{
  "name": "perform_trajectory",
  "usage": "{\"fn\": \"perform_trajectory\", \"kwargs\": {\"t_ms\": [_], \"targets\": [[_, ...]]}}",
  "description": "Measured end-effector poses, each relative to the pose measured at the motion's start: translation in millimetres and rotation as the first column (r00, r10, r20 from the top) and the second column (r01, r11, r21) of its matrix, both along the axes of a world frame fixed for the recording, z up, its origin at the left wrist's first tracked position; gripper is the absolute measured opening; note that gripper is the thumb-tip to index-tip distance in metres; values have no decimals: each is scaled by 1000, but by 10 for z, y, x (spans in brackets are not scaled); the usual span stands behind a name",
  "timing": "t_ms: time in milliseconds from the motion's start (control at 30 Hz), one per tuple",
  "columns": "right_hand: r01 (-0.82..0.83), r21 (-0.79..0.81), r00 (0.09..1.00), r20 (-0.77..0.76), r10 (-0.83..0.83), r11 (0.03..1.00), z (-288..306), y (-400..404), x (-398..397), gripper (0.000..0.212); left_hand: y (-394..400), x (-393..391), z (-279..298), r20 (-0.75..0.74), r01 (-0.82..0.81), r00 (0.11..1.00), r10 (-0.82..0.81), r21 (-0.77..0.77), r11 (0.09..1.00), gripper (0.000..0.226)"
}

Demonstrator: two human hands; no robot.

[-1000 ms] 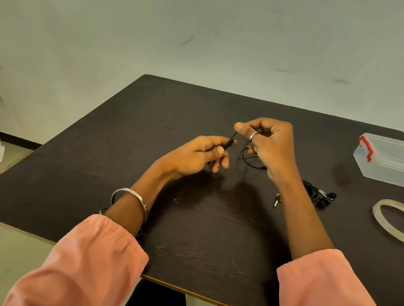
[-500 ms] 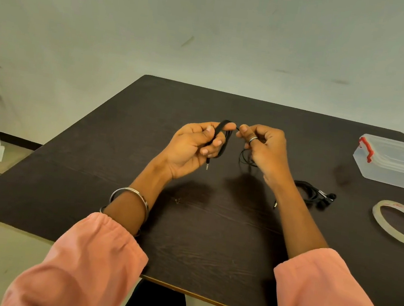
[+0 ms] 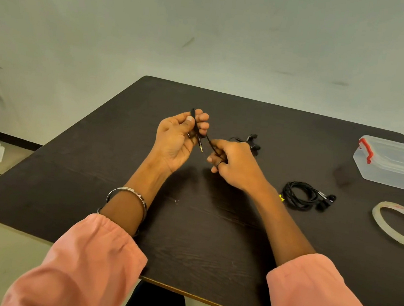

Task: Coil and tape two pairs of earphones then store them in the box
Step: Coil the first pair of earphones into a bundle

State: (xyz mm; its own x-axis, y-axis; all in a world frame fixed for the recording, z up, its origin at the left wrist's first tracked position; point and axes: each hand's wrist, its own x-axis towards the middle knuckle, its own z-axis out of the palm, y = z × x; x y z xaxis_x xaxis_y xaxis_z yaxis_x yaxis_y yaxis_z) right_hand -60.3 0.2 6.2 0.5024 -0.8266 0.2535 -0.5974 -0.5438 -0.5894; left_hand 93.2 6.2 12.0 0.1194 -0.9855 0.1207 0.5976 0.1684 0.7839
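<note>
We are partway through coiling the first pair of thin black wired earphones [image 3: 199, 137], which we hold up over the dark wood-grain table [image 3: 210, 243]. Our left hand [image 3: 178, 141] has its fingers curled round the loops gathered so far, thumb pressing them against the fingers, with the small gold-tipped plug dangling just below the fingertips. Our right hand [image 3: 235, 163] pinches the free cord and feeds it across toward the left; the earbuds at the far end lie on the table just beyond that hand. To do this step well, we judge that each new turn should lie alongside the last at the same loop size, with the right hand keeping light, even tension so the cord neither kinks nor slips off the fingers, and the left thumb should re-clamp after each turn. We should let the earbuds drag gently and not snag. The second pair of black earphones [image 3: 303, 196] sits in a loose bundle on the table to the right; whether it is taped we cannot tell. Beyond it lies the flat ring of clear adhesive tape [image 3: 378, 220], and the clear plastic box with red clasps [image 3: 395, 164] stands closed near the far right corner, well apart from our hands.
</note>
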Motion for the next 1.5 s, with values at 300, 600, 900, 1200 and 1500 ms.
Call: {"fn": "perform_trajectory", "kwargs": {"t_ms": [300,600,900,1200,1500], "targets": [[138,262,952,232,-201,955,69,66,76,21,-45,53,-8,118,-277,954,276,-13,961,21],[-63,-39,998,-32,62,997,149,132,64,20,-53,11,-88,558,-213,795,237,-108,971,28],[132,131,842,508,-181,983,300,29,-214,12,10,-81,-157,848,229,522,-90,-38,973,37],[213,177,723,632,-277,961,319,-18,-353,9,72,-138,-155,855,370,480,-196,6,929,31],[298,22,762,596,-252,954,245,-65,-354,4,96,-44,-68,479,442,803,-355,-77,894,31]]}}
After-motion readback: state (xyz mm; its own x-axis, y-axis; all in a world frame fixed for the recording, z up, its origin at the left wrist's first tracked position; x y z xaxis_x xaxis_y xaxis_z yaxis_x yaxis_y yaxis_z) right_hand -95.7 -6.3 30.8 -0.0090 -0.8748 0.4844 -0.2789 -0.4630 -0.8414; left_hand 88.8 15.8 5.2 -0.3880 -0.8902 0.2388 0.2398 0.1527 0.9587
